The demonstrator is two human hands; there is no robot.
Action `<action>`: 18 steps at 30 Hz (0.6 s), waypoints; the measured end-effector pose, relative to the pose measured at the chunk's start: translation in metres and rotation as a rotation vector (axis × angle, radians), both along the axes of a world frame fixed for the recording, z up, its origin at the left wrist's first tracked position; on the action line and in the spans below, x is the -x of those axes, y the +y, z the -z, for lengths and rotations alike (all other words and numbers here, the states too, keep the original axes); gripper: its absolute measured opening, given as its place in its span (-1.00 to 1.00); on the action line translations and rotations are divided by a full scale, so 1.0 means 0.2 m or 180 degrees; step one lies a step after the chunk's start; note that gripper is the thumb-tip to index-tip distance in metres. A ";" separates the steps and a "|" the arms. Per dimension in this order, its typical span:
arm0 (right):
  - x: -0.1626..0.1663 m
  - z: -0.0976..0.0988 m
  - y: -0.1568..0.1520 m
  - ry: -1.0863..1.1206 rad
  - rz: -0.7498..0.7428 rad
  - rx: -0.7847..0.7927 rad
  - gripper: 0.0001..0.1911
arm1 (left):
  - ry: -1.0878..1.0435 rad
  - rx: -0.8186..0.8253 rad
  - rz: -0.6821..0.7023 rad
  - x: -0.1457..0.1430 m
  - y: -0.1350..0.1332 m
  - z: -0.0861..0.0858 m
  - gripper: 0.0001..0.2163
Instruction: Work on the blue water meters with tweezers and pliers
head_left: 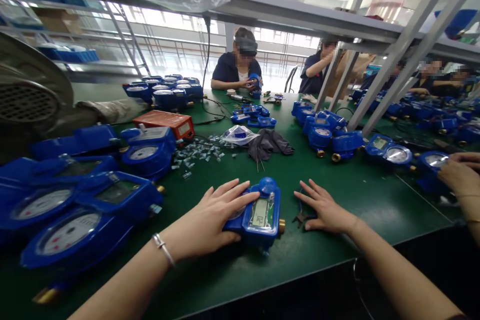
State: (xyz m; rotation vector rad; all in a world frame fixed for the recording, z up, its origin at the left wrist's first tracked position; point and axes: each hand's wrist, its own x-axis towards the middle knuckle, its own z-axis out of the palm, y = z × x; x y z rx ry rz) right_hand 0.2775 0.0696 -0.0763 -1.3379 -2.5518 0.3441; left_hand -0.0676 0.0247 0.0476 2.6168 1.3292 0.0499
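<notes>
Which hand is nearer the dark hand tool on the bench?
Right. The right hand is right at the dark hand tool, fingers spread, partly covering it; the left hand is farther off, resting on the blue meter.

A blue meter (pixel 262 210) is lying face up on the green tabletop (pixel 240 280), its display end turned to the right. The left hand (pixel 215 212) is spanning its round dial part, thumb along the near side and fingers across the far side, so that most of the dial is hiding. A clear window is covering a grey display (pixel 260 213), which is showing small digits, and a strip of green circuit board (pixel 270 214) is showing beside it. A smooth domed cap (pixel 267 186) is standing at the far side, and a brass fitting (pixel 282 226) is protruding on the right. A dark-tipped hand tool (pixel 301 217) is lying just beyond it, the right hand (pixel 326 208) partly covering it with spread fingers.
</notes>
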 end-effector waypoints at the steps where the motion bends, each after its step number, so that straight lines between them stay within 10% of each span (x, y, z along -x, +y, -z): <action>1: 0.00 0.01 0.03 0.0058 -0.0050 -0.0050 -0.15 | -0.0061 -0.0102 -0.0146 0.00 -0.02 0.03 -0.18; 14: 0.11 0.01 -0.21 0.1538 0.1394 -0.0181 -0.47 | -0.0463 -0.1079 -0.0626 -0.11 -0.07 0.18 -0.26; 18: 0.24 -0.05 -0.45 0.3254 0.1468 0.1414 -0.34 | -0.0533 -0.1507 -0.0765 -0.12 -0.13 0.22 -0.42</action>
